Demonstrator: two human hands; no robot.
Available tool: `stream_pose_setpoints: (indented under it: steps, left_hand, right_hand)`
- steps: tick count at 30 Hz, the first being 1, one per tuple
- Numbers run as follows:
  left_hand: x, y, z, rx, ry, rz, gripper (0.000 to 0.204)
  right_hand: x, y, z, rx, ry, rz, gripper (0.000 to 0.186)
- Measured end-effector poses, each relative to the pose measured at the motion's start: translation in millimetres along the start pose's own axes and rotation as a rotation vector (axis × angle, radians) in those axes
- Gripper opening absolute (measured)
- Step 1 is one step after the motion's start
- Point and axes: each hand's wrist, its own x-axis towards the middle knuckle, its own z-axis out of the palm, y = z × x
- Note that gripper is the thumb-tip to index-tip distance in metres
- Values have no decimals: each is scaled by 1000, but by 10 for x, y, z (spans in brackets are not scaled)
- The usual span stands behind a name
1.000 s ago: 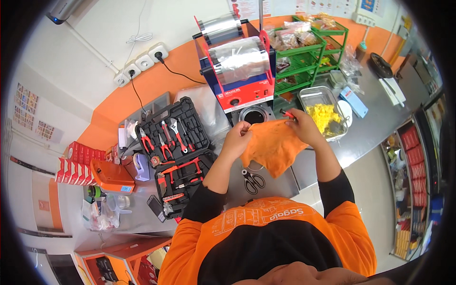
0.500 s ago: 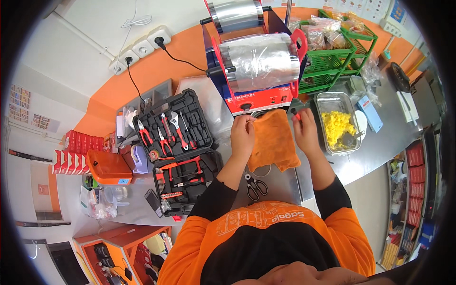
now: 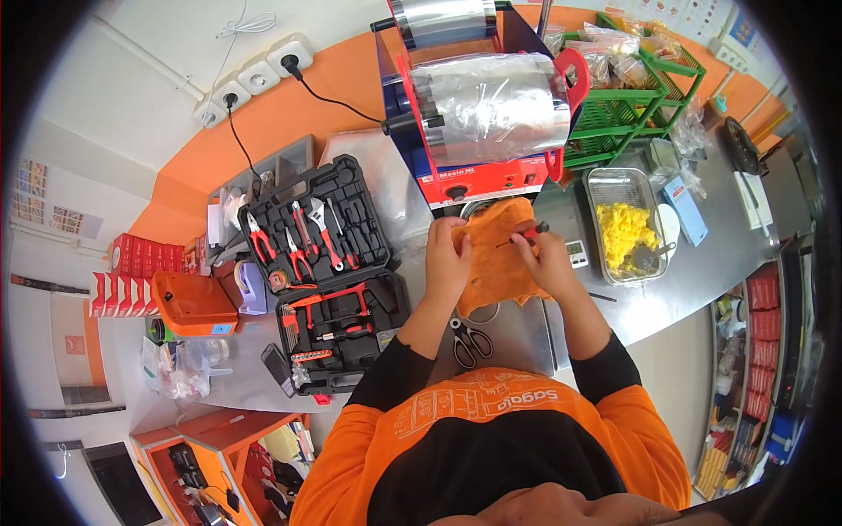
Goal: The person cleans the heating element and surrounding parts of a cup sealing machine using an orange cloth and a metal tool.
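Observation:
An orange cloth (image 3: 502, 276) hangs spread in front of me over the steel table, below the red and blue sealing machine (image 3: 481, 180). My left hand (image 3: 448, 261) pinches the cloth near its upper left edge. In my right hand (image 3: 550, 265) is a small screwdriver (image 3: 537, 230) with a red and black handle. Its thin dark shaft points left across the cloth, but I cannot tell whether it touches the fabric. Black-handled scissors (image 3: 472, 344) lie just below the cloth. A small white digital timer (image 3: 576, 253) lies right of my right hand.
Left, an open black toolbox (image 3: 338, 329) holds pliers, wrenches and other tools. A glass dish (image 3: 624, 230) of yellow food stands right, beside a light blue box (image 3: 684, 210). Green racks (image 3: 614, 123) with packets stand behind. A phone (image 3: 278, 369) lies near the toolbox.
My right hand has moved left, bringing the screwdriver over the cloth. The timer has come into sight beside it. My left hand still grips the cloth.

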Motion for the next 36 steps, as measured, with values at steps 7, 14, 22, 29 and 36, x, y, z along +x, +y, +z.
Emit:
stream_pose_setpoints:
  steps: [7, 14, 22, 29, 36]
  left_hand:
    - [-73, -30, 26, 17, -2, 47, 36]
    - [-120, 20, 33, -14, -17, -40, 39]
    - [-122, 202, -147, 85, -311, 419, 31]
    - [-271, 102, -181, 22, -357, 515, 24]
    - [-333, 144, -352, -41, -223, 326, 23]
  right_hand:
    - [1, -22, 34, -1, 8, -27, 14]
    - [-67, 24, 30, 46, 39, -20, 10]
    - [80, -92, -209, -74, -104, -175, 40]
    - [117, -167, -286, -28, -460, -192, 40]
    - [13, -219, -531, -126, -505, -58, 18]
